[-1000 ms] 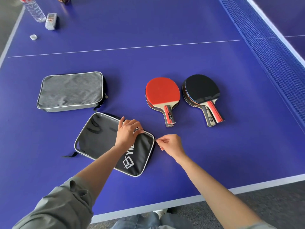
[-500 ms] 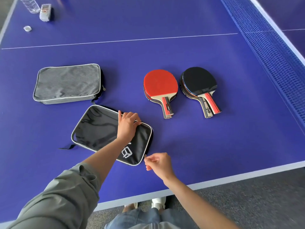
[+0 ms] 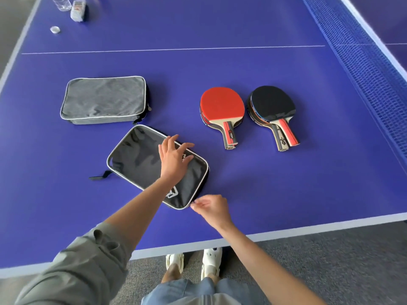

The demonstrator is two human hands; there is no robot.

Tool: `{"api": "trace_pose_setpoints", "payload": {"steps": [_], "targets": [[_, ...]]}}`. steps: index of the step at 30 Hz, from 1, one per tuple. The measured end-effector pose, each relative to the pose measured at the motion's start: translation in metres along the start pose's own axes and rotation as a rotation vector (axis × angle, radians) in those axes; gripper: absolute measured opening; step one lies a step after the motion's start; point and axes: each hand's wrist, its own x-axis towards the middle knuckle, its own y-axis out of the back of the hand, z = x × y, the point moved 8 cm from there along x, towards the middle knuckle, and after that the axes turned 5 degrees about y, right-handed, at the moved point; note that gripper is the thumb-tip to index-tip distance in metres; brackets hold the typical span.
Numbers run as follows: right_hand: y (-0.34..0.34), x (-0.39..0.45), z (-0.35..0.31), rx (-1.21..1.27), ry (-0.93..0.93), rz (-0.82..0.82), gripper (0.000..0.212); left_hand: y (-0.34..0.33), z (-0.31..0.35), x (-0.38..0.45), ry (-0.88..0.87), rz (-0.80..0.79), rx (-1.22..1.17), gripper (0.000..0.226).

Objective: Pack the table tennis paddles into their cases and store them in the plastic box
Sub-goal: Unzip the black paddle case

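Slid further along the zip line of the black case (image 3: 141, 159): right hand (image 3: 212, 209), now at the case's near corner, fingertips pinched together on what looks like the zip pull, too small to make out. Opened out flat: left hand (image 3: 174, 160), fingers spread and pressing on the top face of the case, earlier curled over its far rim.

Lying flat near the counter's (image 3: 286, 194) front edge, left of middle, turned at a slant. Soft black fabric, faintly glossy and creased, rounded rectangle with pale piping round the rim, a white logo partly under the left forearm, a short black loop strap sticking out at its left end.

Just beyond it, toward the left edge: grey case (image 3: 103, 100), matte woven cloth, same rounded shape and pale piping. To the right, apart from both cases: red paddle (image 3: 221, 104) and black paddle (image 3: 271, 102), side by side, each stacked on a second paddle, handles pointing toward the front edge, smooth rubber faces, wood-and-red handles.

Purple-blue counter, matte, white line across and white border. Blue mesh net (image 3: 363, 62) along the right edge. At the far left corner: clear bottle (image 3: 61, 3), small box (image 3: 78, 11), white cap (image 3: 55, 29). Grey carpet below the front edge, pale shoes, denim, grey-green sleeve on the left arm.
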Motion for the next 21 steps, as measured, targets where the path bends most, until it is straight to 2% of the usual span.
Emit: {"api": "trace_pose_setpoints", "payload": {"steps": [3,8,13,17,21], "targets": [[0.021,0.006,-0.005,-0.019,0.046,0.089,0.021,0.012,-0.017,-0.025,0.099,0.015,-0.037,0.042],[0.044,0.039,-0.039,-0.055,0.195,0.275,0.023,0.014,-0.048,-0.066,0.255,-0.027,0.025,0.044],[0.025,0.086,-0.060,-0.133,0.186,0.176,0.035,0.009,-0.067,-0.089,0.310,-0.076,0.033,0.045],[0.014,0.095,-0.056,-0.013,0.111,0.069,0.029,0.009,-0.069,-0.093,0.312,-0.088,-0.047,0.052],[0.010,0.085,-0.062,0.107,0.143,0.042,0.016,0.017,-0.063,-0.084,0.391,-0.076,-0.045,0.066]]}}
